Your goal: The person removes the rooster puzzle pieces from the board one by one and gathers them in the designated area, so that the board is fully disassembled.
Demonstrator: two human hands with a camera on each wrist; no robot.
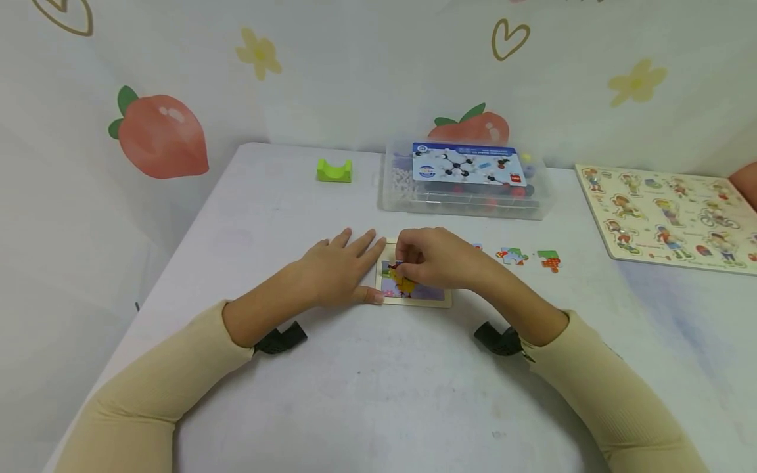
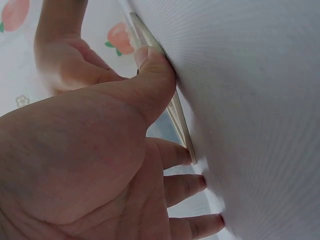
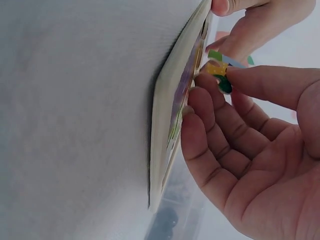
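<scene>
A small jigsaw puzzle in a pale wooden frame [image 1: 418,303] lies on the table, a yellow bird picture partly showing inside it. My left hand [image 1: 340,272] is spread flat at the frame's left side, thumb and index finger at its edge; the left wrist view shows the thumb [image 2: 159,75] on the rim. Over the puzzle, my right hand [image 1: 440,257] pinches a jigsaw piece [image 3: 217,69] with green, yellow and blue on it. Its other fingers [image 3: 197,137] are bent close over the picture. In the head view the right hand covers the frame's upper right part.
Loose jigsaw pieces lie right of the frame, among them a blue-green one [image 1: 513,256] and a red-green one [image 1: 549,261]. Behind stand a clear plastic case [image 1: 461,209] and a lime-green block [image 1: 334,171]. A wooden picture board [image 1: 674,217] lies at the right.
</scene>
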